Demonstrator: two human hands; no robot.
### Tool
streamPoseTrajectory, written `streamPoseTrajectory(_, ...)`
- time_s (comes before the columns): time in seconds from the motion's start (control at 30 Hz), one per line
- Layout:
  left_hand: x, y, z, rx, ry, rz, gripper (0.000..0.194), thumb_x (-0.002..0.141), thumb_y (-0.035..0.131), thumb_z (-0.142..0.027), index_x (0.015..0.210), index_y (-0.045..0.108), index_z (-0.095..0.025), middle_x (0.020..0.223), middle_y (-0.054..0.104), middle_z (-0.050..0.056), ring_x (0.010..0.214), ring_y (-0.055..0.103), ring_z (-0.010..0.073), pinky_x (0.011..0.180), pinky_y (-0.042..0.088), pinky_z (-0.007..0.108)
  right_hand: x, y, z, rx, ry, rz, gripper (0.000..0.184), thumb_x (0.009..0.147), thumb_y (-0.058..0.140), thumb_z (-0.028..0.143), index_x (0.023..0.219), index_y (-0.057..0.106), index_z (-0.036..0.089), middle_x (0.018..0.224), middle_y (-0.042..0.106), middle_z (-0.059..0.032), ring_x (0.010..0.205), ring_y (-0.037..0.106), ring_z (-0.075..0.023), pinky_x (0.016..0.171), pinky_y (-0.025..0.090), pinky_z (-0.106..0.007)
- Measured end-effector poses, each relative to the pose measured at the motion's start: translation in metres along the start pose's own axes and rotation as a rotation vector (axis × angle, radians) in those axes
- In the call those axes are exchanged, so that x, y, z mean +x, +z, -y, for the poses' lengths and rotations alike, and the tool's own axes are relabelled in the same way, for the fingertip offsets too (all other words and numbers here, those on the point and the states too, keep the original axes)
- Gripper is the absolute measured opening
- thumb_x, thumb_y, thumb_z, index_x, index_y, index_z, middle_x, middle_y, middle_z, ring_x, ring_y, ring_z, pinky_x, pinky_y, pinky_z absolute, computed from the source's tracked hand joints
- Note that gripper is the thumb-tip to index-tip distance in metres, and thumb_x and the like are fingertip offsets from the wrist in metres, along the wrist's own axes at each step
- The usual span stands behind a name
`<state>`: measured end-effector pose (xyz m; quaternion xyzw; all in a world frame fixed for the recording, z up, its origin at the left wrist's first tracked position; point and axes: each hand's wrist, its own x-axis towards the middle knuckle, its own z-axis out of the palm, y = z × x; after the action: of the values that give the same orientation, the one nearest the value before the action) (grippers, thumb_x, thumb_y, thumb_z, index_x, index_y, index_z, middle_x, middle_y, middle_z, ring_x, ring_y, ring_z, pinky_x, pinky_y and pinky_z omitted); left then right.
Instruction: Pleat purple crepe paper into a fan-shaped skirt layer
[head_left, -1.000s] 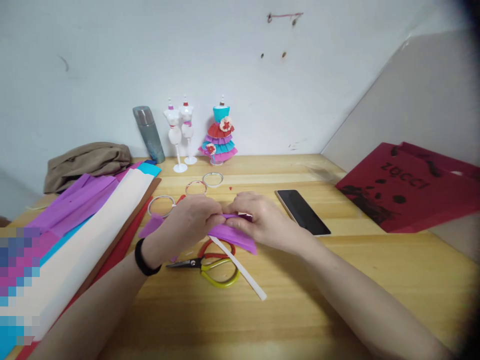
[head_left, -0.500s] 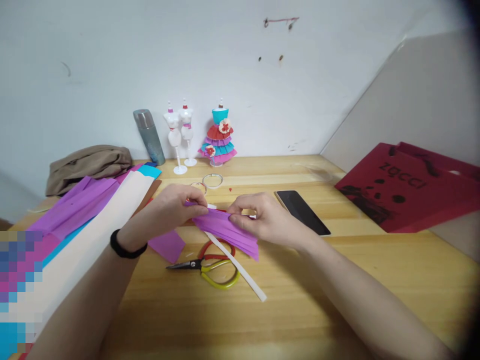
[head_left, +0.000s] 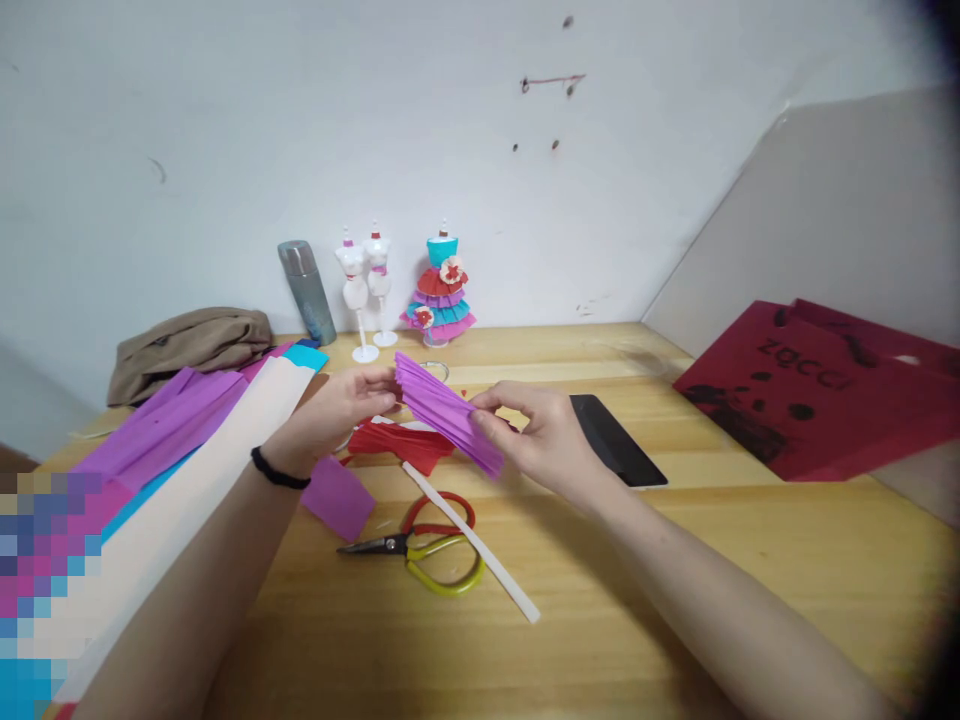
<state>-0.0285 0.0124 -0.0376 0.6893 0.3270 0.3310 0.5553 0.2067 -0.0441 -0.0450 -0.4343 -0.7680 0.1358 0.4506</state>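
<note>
The red bag [head_left: 825, 400] reads "zacci" above dark printed shapes.

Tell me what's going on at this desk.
A person's right hand holds a pleated strip of purple crepe paper by its lower end, above the wooden table. The left hand is at the strip's upper end; whether it grips it is unclear. Beneath lie a gathered piece of red paper, a narrow white strip and scissors with one red and one yellow handle loop.
</note>
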Motion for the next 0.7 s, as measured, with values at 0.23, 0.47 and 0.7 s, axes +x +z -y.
streamPoseTrajectory(0.23,0.004,0.027,0.007,-0.267,-0.032,0.104,0.038,0.072,0.073,-0.017,0.109,0.066,-0.012,0.113,0.069,0.014,0.103,0.065,0.0219,0.099,0.045,0.037,-0.001,0.002,-0.003,-0.142,-0.131,-0.113,0.019,0.084,0.050,0.016,0.077,0.068,0.018,0.068,0.068,-0.0037,0.063,0.062,-0.0165,0.063,0.045,-0.029)
streamPoseTrajectory(0.47,0.002,0.040,0.009,-0.266,0.011,0.099,0.033,0.076,0.073,-0.025,0.106,0.069,-0.012,0.111,0.070,0.014,0.103,0.065,0.0242,0.095,0.047,0.036,-0.004,0.006,-0.003,-0.183,-0.133,-0.162,0.018,0.086,0.050,0.017,0.079,0.067,0.020,0.068,0.067,-0.0030,0.066,0.060,-0.0170,0.066,0.045,-0.031)
streamPoseTrajectory(0.7,-0.001,0.048,0.010,-0.294,-0.072,0.014,0.022,0.074,0.074,-0.033,0.080,0.071,-0.012,0.078,0.072,0.007,0.074,0.066,0.0166,0.076,0.051,0.028,-0.005,0.008,-0.005,-0.220,-0.181,-0.209,0.018,0.087,0.050,0.018,0.082,0.067,0.022,0.068,0.064,-0.0037,0.068,0.059,-0.0187,0.069,0.045,-0.033)
